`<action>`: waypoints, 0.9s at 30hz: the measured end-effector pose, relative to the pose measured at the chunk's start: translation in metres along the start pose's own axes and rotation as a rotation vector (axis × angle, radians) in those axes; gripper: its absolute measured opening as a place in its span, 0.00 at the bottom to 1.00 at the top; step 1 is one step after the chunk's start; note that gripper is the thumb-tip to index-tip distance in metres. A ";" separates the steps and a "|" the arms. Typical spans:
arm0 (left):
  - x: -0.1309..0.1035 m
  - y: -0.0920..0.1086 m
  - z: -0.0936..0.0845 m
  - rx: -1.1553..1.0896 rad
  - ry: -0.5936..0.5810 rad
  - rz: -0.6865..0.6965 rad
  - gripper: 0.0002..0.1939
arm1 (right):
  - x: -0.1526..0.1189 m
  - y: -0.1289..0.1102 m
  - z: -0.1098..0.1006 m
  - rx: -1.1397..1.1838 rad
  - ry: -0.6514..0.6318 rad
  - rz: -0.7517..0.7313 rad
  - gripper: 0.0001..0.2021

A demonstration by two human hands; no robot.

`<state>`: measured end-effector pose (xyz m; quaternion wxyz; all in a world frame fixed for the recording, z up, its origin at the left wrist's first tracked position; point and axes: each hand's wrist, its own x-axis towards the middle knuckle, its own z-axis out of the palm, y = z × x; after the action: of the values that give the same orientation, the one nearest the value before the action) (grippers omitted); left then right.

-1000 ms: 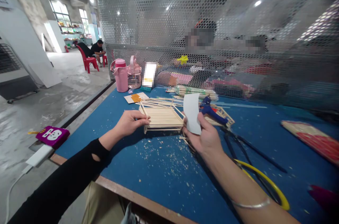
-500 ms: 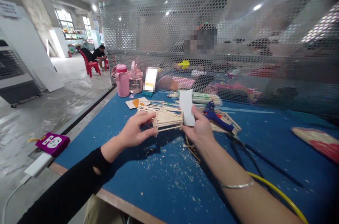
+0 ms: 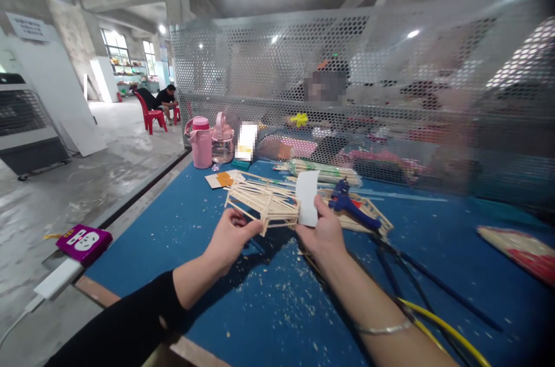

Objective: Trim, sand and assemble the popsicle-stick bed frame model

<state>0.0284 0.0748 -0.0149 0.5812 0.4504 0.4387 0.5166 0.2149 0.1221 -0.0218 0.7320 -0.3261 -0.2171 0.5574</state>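
Note:
A small open frame of thin wooden sticks [image 3: 271, 204] is held tilted above the blue table. My left hand [image 3: 229, 240] grips its near left corner, thumb forward and the other fingers curled beneath. At the frame's right end, my right hand [image 3: 326, 231] pinches a white strip of paper [image 3: 307, 199] that stands upright. Whether these right fingers also grip the frame is hidden behind the paper. Just to the right, a blue glue gun [image 3: 353, 205] lies on another stick frame [image 3: 384, 218]. More loose sticks lie behind the held frame.
Wood crumbs dot the blue table [image 3: 173, 240]. A pink flask [image 3: 202, 144], a pink-lidded bottle [image 3: 222, 141] and bundled sticks [image 3: 323, 171] stand or lie at the back, before a perforated metal screen [image 3: 251, 66]. Black and yellow cables [image 3: 451, 335] run along the right. A purple socket [image 3: 84, 244] sits at left.
The stick frame has turned and tipped, showing more of its long side. My left hand has shifted to its lower near corner. The right hand keeps the paper; the whole view has tilted upward slightly.

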 end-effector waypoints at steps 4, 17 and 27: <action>0.003 0.012 0.009 -0.373 -0.358 -0.039 0.30 | 0.000 0.003 0.003 -0.004 -0.014 -0.011 0.07; -0.016 0.016 0.017 -0.388 -0.268 0.069 0.28 | -0.025 0.026 0.023 -0.093 -0.008 0.038 0.14; -0.075 0.040 -0.050 0.609 -0.277 0.807 0.14 | -0.024 0.004 0.017 -0.267 0.103 -0.143 0.15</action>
<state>-0.0343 0.0062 0.0170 0.2312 0.7962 0.2798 0.4840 0.1935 0.1035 -0.0114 0.7302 -0.4322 -0.2743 0.4525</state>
